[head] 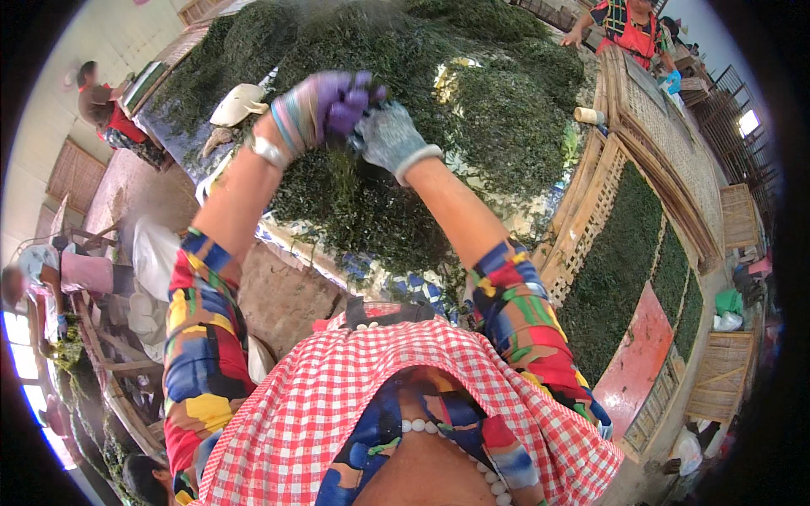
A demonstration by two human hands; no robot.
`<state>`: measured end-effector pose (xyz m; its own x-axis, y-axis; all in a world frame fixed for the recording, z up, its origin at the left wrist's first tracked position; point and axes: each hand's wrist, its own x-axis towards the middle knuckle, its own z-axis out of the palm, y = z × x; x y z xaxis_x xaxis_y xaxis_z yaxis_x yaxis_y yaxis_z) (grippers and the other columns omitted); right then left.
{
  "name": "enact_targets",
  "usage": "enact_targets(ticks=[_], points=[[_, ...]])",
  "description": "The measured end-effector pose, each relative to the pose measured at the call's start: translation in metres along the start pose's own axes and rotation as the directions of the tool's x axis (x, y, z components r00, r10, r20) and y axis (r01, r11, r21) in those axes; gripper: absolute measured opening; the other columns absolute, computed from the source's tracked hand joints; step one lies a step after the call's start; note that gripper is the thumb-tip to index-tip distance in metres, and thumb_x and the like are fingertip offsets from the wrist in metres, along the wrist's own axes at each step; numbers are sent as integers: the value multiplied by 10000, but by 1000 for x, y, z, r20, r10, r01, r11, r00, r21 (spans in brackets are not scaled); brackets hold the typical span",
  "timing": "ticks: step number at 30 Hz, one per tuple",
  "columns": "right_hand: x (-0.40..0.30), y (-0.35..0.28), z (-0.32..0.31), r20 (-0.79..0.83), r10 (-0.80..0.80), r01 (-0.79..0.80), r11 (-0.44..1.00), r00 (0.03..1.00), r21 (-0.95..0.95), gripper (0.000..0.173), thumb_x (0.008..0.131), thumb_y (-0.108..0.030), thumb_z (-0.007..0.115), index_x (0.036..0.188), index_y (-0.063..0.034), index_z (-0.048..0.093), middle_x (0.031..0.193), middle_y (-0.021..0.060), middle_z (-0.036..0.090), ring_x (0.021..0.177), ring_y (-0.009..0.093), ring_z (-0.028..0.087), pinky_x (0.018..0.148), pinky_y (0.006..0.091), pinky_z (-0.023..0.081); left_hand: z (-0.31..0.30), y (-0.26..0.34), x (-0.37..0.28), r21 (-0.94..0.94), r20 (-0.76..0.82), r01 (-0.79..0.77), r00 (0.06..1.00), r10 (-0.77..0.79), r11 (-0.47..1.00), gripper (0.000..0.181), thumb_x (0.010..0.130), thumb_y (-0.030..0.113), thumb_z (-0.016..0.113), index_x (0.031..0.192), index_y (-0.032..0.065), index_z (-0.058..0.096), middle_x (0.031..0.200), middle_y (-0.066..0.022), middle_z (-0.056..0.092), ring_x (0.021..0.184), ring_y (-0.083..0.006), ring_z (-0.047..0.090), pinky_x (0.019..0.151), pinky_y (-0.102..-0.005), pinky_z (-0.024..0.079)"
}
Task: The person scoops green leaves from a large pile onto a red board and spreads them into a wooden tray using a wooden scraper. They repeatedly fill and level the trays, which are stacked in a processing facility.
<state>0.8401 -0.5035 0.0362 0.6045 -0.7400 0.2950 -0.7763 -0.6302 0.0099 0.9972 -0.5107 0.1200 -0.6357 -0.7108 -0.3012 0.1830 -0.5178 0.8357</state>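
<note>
A large heap of dark green leafy plant strands [405,221] covers the worktable before me. My left hand [338,104], in a purple and striped knit glove, is raised over the heap, its fingers curled and blurred. Beside it, my right hand [389,133] in a grey knit glove bends its fingers toward the left one. The hands meet or nearly meet, and a greenish strand bunch hangs below them; which hand grips it is hard to tell. A pale cloth-like item [238,105] lies on the heap's left side. Leafy pieces also lie on blue-and-white patterned sheeting [411,288] near my apron.
On the right, bamboo-framed woven trays [671,139] are stacked, with a short pale cylinder [588,115] at their edge. Beyond them, green material fills a lattice-edged tray. Co-workers stand at upper right [633,31], upper left [104,107] and far left [63,272]. A white sack [155,253] is at left.
</note>
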Motion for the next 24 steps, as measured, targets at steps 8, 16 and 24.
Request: enact_targets(ticks=[8,16,24], points=[[-79,1,101,-67,74,-70,996,995,59,543,993,-453,443,1449,-157,435,1157,213,652,947,361,673,883,465,525,24,105,-13,361,65,-314,948,312,878,382,1062,280,333,1188,-5,552,581,88,364,401,-24,276,408,-193,248],[-90,-8,7,-390,109,-63,990,914,129,323,923,-341,613,1211,-197,639,1225,131,644,1056,299,647,894,440,529,41,88,-13,332,165,-119,984,67,936,353,1052,284,301,789,143,490,490,83,329,407,-48,265,454,-233,220],[-8,27,-82,-196,342,-390,865,919,-316,194,943,-232,600,1094,-126,659,895,57,634,836,228,585,808,377,473,125,125,-3,796,176,-483,761,624,365,268,1008,174,460,854,86,661,504,50,416,416,-94,400,465,-220,340]])
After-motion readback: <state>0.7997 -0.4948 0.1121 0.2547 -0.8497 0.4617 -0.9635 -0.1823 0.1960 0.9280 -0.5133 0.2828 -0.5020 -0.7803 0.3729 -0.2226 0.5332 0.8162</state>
